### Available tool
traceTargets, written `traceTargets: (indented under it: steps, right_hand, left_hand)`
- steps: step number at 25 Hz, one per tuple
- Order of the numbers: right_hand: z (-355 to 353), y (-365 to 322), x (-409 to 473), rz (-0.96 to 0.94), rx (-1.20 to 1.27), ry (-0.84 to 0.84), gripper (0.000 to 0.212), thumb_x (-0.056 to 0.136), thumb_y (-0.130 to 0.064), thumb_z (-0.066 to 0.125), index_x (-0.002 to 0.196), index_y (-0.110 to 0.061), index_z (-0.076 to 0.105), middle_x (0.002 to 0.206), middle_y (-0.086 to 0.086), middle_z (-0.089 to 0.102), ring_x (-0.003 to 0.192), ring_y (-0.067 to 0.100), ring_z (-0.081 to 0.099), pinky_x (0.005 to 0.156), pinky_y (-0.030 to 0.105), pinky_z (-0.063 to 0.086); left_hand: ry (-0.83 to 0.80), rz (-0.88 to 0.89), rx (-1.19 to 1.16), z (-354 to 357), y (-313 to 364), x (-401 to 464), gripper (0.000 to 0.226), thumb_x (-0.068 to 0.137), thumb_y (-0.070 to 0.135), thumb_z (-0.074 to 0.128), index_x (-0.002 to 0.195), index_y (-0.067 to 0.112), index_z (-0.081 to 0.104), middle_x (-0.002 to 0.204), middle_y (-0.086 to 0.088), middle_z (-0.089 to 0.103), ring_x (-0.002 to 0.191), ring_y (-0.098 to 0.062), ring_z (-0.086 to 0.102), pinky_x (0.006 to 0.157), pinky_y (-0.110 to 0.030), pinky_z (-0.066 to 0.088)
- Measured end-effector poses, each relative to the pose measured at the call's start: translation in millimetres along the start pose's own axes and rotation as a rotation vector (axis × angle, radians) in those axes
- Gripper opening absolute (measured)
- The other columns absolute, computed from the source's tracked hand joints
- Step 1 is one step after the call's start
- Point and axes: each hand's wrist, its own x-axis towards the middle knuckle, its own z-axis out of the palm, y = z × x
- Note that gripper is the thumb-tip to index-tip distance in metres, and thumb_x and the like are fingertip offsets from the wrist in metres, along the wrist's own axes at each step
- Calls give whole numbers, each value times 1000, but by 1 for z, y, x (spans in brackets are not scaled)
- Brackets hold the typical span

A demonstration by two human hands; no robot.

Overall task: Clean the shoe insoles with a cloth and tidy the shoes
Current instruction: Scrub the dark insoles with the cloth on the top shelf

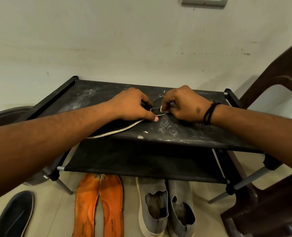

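Observation:
A dark shoe with a pale sole edge [117, 131] lies on the dusty top shelf of a black fabric shoe rack [189, 134]. My left hand [133, 106] grips the shoe's opening, thumb pressed on the rim. My right hand [184, 105] pinches something small and pale at the shoe's collar, with fingers curled; what it holds is too small to tell. On the floor below lie two orange insoles [99, 206] side by side and a pair of grey slip-on shoes [165, 206]. No cloth is visible.
A dark shoe [15, 216] lies on the floor at lower left. A brown plastic chair [278, 82] stands at right, touching the rack. A round dark basin [6, 115] sits behind the rack on the left. The wall is directly behind.

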Motion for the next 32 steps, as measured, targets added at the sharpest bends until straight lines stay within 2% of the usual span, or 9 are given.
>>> traceTargets:
  steps: [2, 4, 9, 14, 20, 24, 26, 29, 32]
  right_hand:
    - [0, -5, 3, -33, 6, 10, 25, 83, 1, 64, 100, -15, 73, 99, 0, 73, 94, 16, 66, 84, 31, 55]
    - [1, 0, 13, 5, -72, 31, 29, 85, -1, 63, 110, -15, 70, 106, 3, 71, 100, 20, 65, 86, 34, 54]
    - [-2, 8, 33, 167, -105, 34, 20, 86, -2, 64, 99, -10, 77, 107, 9, 69, 97, 25, 64, 83, 33, 53]
    - [-1, -23, 15, 34, -42, -122, 19, 84, -3, 64, 95, -13, 77, 100, 3, 71, 92, 18, 65, 84, 32, 55]
    - [5, -3, 40, 196, -199, 39, 19, 88, -7, 62, 101, -9, 75, 106, 11, 65, 93, 28, 62, 70, 30, 46]
    - [6, -26, 24, 97, -67, -72, 22, 84, -1, 62, 98, -10, 76, 102, 8, 71, 92, 24, 66, 81, 34, 56]
    - [8, -27, 16, 41, -80, -116, 21, 83, -2, 63, 96, -10, 76, 101, 6, 70, 90, 23, 65, 79, 36, 56]
    - [6, -9, 26, 96, -206, -79, 22, 85, -2, 62, 97, -13, 76, 103, 8, 68, 92, 25, 63, 79, 35, 55]
    - [7, -8, 38, 156, -181, -13, 20, 87, -5, 62, 99, -12, 76, 105, 10, 68, 93, 27, 62, 74, 30, 48]
  left_hand:
    - [4, 26, -5, 3, -4, 0, 60, 77, 56, 78, 127, 24, 71, 104, 7, 70, 107, -16, 62, 91, -31, 49]
    - [33, 44, 20, 8, -8, -1, 61, 79, 60, 74, 130, 27, 68, 88, 11, 54, 106, -19, 57, 85, -29, 44]
    - [51, 25, 128, 17, -17, -2, 68, 79, 74, 62, 138, 41, 57, 110, -3, 41, 121, -30, 44, 101, -50, 45]
    - [66, 44, 142, 18, -15, -1, 63, 80, 72, 63, 135, 41, 60, 105, -4, 41, 117, -29, 44, 98, -49, 47]
    - [74, 29, 154, 18, -14, -1, 65, 84, 72, 58, 140, 39, 56, 109, -4, 40, 121, -31, 43, 101, -51, 45]
    - [85, 50, 145, 20, -15, -3, 59, 83, 71, 58, 134, 41, 61, 105, -3, 42, 114, -28, 45, 95, -47, 47]
    - [89, 63, 142, 21, -15, -2, 56, 83, 69, 59, 131, 40, 63, 103, -3, 42, 111, -27, 45, 92, -46, 47]
    - [93, 51, 146, 20, -14, -1, 59, 84, 68, 60, 136, 39, 59, 109, -4, 43, 115, -27, 45, 95, -46, 47]
    - [105, 46, 154, 20, -13, -1, 60, 85, 67, 61, 137, 38, 59, 109, -4, 42, 116, -29, 45, 96, -46, 47]
